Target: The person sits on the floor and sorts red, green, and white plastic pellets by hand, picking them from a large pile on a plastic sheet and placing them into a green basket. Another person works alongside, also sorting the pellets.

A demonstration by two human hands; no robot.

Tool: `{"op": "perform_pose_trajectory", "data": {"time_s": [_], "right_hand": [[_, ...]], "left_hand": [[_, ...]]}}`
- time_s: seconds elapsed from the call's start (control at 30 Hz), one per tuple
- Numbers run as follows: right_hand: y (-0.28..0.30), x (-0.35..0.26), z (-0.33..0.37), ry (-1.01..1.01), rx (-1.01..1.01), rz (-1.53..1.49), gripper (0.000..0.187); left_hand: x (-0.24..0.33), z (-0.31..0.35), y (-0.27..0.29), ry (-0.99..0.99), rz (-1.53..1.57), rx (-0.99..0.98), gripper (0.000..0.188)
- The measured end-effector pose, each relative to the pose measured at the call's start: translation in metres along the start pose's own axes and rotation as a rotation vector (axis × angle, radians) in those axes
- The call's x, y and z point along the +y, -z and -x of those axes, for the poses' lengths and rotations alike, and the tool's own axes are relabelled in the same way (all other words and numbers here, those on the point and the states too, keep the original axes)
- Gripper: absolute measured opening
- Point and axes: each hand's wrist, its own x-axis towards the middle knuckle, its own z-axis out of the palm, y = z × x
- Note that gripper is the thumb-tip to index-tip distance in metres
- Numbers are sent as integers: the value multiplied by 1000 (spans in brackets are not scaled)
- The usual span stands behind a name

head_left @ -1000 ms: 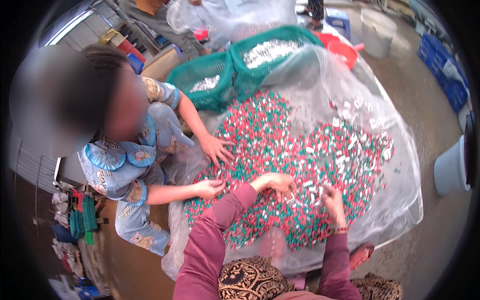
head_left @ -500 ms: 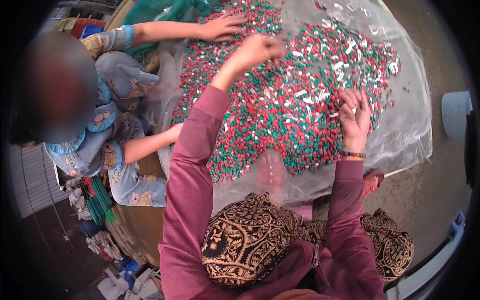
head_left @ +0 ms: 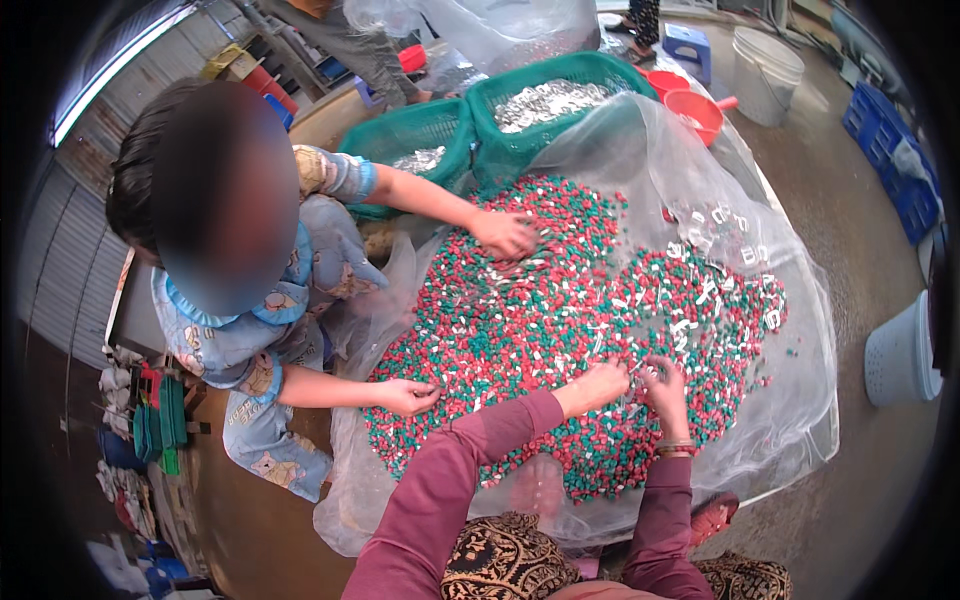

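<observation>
A wide spread of small red, green and white pieces (head_left: 520, 330) lies on a translucent mesh sheet (head_left: 800, 410). Larger white strip- and loop-shaped pieces (head_left: 685, 330) are scattered among them, mostly on the right. My left hand (head_left: 594, 388) is low over the near part of the spread, its fingers drawn together; what they hold, if anything, is too small to tell. Close beside it, my right hand (head_left: 668, 398) has its fingers curled in, with something whitish at the fingertips that I cannot make out.
A co-worker at left has one hand (head_left: 505, 235) over the far pieces and another hand (head_left: 408, 397) at the left edge. Green baskets (head_left: 490, 150) with whitish contents stand behind. Red scoops (head_left: 695, 115), a white bucket (head_left: 768, 70), a pale basket (head_left: 900, 350) and blue crates (head_left: 890, 160) lie beyond.
The view has tilted up, bringing the baskets and scoops into sight. My left hand has come from the far left of the pieces to beside my right hand.
</observation>
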Motion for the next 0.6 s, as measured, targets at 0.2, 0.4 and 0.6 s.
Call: {"op": "perform_pose_trajectory", "data": {"time_s": [0.2, 0.4, 0.6], "right_hand": [[-19, 12, -4, 200, 81, 792, 35], [-18, 47, -4, 305, 133, 168, 24], [24, -27, 28, -95, -96, -588, 16]], "left_hand": [[-21, 23, 19, 227, 408, 40, 11], [-50, 35, 72, 472, 1347, 197, 21], [-46, 57, 106, 304, 2057, 250, 20]]}}
